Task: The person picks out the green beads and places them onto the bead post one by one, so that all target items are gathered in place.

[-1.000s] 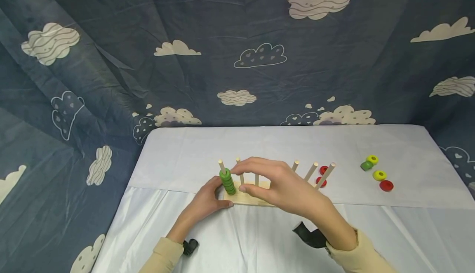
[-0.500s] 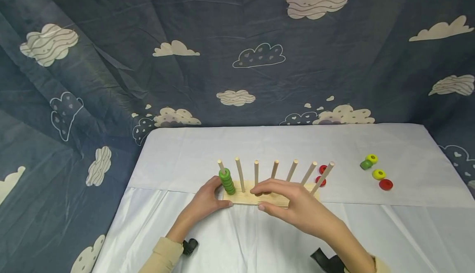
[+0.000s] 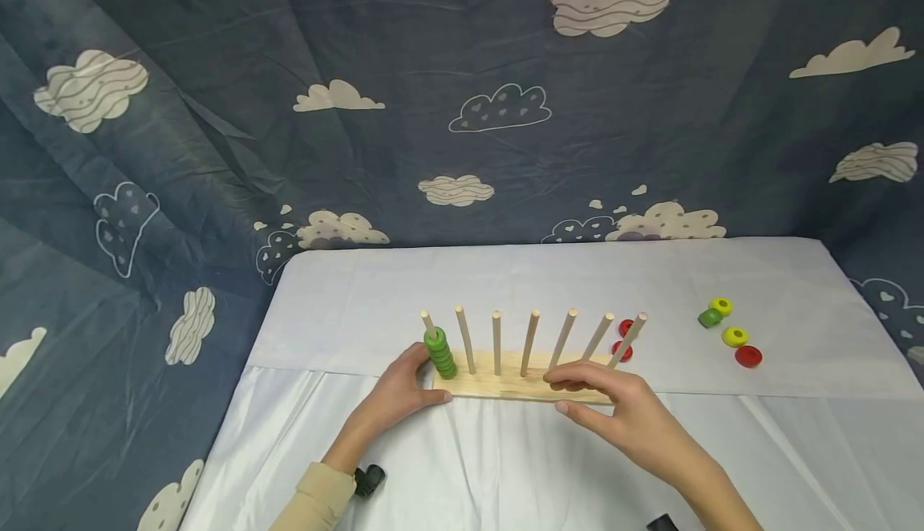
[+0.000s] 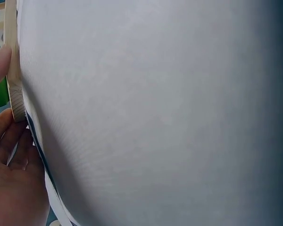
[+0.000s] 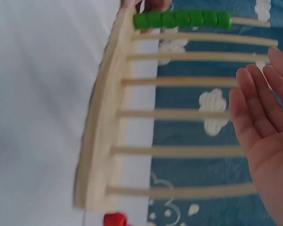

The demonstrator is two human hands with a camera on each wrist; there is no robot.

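Observation:
A pale wooden peg stand [image 3: 485, 385] lies on the table, with several upright pegs in a row. Green beads [image 3: 439, 354] are stacked on its leftmost peg; the other pegs are bare. My left hand [image 3: 399, 388] holds the left end of the base, its thumb at the front edge, as the left wrist view also shows with the wooden base end [image 4: 15, 94] between thumb and fingers. Over the right part of the stand hovers my right hand [image 3: 622, 401], fingers loosely bent and nothing in them. In the right wrist view that hand [image 5: 269, 146] appears beside the pegs.
Two red beads [image 3: 622, 350] lie behind the stand's right end. Farther right are yellow beads [image 3: 735, 337], a green bead [image 3: 711, 318] and another red bead [image 3: 748, 356]. A dark cloud-print curtain [image 3: 505, 178] hangs behind the white-covered table [image 3: 361, 298].
My right hand has moved rightward from near the green stack to the stand's right part. My left hand stays at the left end, and the bead stack looks the same.

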